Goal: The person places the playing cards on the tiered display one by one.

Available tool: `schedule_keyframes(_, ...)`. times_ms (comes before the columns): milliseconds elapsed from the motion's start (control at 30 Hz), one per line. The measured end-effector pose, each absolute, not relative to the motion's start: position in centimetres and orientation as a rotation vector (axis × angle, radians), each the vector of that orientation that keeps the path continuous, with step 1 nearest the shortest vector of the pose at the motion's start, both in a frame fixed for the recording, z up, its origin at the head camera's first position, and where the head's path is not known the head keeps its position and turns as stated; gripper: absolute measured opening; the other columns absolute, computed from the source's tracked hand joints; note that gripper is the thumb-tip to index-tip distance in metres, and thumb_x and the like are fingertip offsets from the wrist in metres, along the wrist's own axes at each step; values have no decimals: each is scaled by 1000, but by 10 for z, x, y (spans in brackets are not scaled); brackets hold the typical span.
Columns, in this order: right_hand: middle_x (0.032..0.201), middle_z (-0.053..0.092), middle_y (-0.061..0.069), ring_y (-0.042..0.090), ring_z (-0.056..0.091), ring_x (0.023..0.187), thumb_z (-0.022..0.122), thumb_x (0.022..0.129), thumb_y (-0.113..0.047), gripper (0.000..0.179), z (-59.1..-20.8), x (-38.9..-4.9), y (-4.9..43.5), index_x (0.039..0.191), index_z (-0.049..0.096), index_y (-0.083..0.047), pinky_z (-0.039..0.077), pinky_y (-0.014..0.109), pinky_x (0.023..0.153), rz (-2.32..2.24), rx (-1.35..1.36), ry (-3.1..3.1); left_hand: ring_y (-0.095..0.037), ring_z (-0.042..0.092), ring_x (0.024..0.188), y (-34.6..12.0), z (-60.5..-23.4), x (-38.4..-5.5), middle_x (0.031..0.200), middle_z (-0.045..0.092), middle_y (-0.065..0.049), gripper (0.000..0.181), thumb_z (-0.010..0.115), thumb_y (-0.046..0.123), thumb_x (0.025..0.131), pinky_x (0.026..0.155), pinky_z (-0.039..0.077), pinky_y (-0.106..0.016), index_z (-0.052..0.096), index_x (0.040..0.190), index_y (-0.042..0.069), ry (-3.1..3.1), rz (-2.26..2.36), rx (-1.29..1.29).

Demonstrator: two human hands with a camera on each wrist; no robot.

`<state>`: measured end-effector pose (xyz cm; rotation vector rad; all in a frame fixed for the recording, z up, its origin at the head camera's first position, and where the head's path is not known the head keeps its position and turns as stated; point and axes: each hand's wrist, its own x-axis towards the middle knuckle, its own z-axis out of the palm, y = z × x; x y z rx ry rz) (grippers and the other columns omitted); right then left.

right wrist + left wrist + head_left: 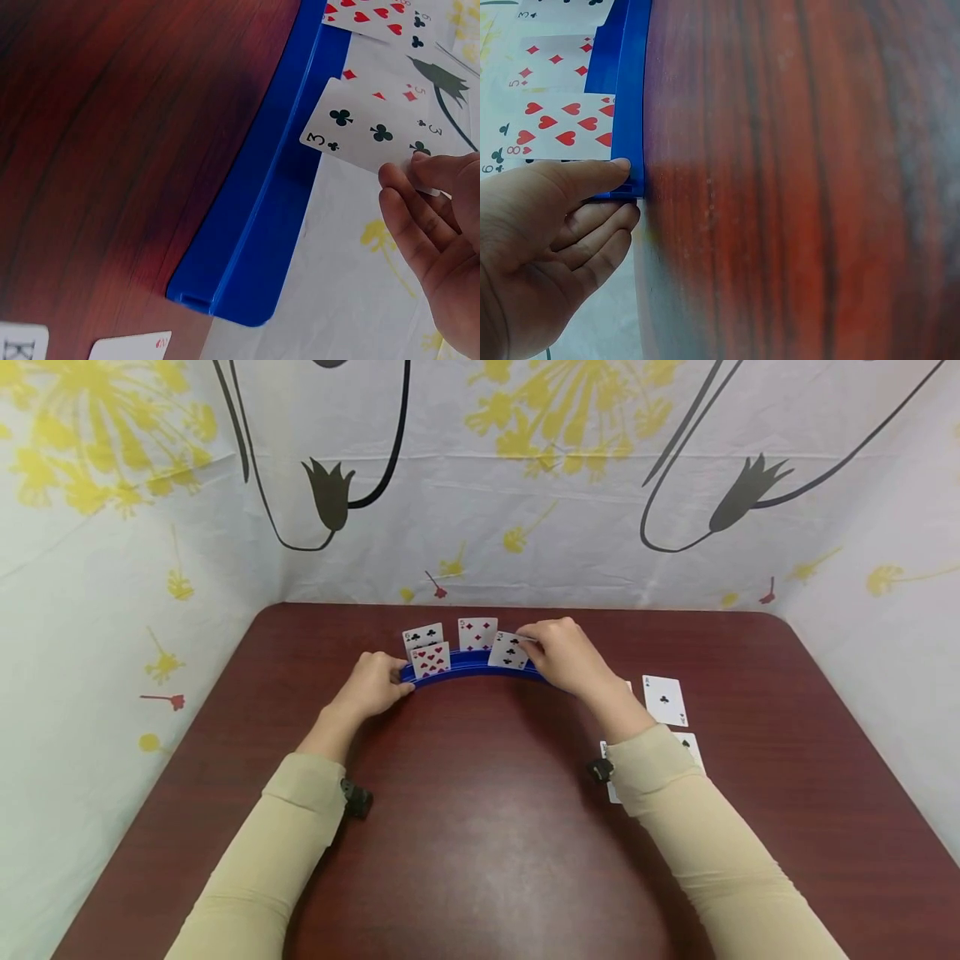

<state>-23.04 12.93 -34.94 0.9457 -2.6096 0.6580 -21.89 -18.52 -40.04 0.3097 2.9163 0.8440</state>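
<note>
Playing cards (477, 633) along blue rack (471, 665)

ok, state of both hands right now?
Left hand: closed, holding one end of the blue card holder.
Right hand: closed, pinching the three of clubs near a corner.

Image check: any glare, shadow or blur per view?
Head: pale glare on the red-brown wooden table, shadow beside the beige-sleeved right arm. Left wrist: table grain soft, greyish haze toward the right edge. Right wrist: table darker, white rectangular three of clubs card legible.
</note>
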Motion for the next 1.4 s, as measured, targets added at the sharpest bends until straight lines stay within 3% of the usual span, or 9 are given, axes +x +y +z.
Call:
schedule_keyframes(600, 96, 77, 13, 25, 72, 83, 68, 95, -3, 14, -359, -236, 107, 104, 78, -1, 57, 42, 76, 637, 931, -2610, -29, 69, 99, -185, -401, -220, 110, 72, -22, 45, 74, 13, 93, 86, 57, -43, 63, 132, -7, 2907, 847, 307)
schedule_keyframes(1400, 111, 73, 19, 28, 71, 99, 54, 104, -4, 27, -369, -238, 85, 124, 71, 1, 58, 40, 87, 640, 949, -2782, -28, 69, 99, -185, -399, -219, 110, 72, -22, 45, 74, 11, 93, 87, 57, -44, 63, 133, -7, 2895, 859, 289)
